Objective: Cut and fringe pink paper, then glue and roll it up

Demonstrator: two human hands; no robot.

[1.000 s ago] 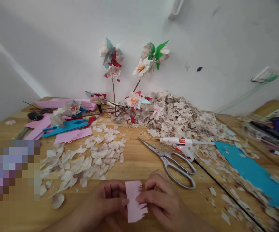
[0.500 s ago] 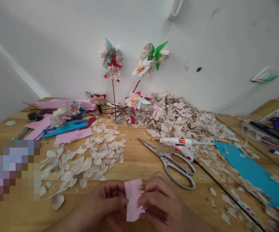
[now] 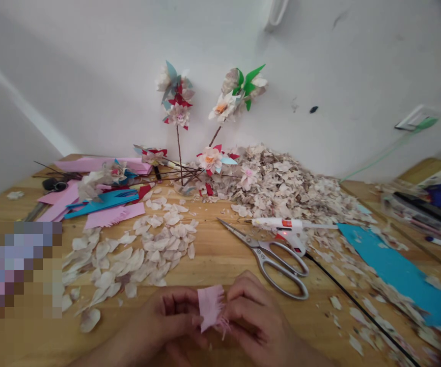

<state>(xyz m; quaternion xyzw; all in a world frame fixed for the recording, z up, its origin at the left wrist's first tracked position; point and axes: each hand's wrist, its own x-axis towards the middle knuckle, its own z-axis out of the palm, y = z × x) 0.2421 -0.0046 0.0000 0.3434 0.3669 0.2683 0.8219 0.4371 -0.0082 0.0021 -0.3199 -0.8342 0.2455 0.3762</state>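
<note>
A small piece of pink paper point(image 3: 210, 306) with a fringed right edge is held between my two hands at the bottom centre. My left hand point(image 3: 174, 318) pinches its left side with thumb and fingers. On the other side, the fingertips of my right hand point(image 3: 249, 316) are closed on the fringe, whose lower strands are bunched and twisted. Silver scissors point(image 3: 277, 262) lie on the wooden table point(image 3: 209, 244) beyond my right hand. Behind them rests a white glue gun point(image 3: 289, 229) with a small red light.
Loose pale petals point(image 3: 159, 244) spread at left centre, and a large heap point(image 3: 277, 178) stands by the wall. Finished flowers point(image 3: 178, 114) lean there. Pink strips point(image 3: 113, 215) lie left, blue paper point(image 3: 392, 270) right. A black cord point(image 3: 358, 298) crosses the right side.
The pink paper's lower part has drawn up, so the piece looks shorter, and its fringe is now more bunched at my right fingertips. My left hand has stayed almost still.
</note>
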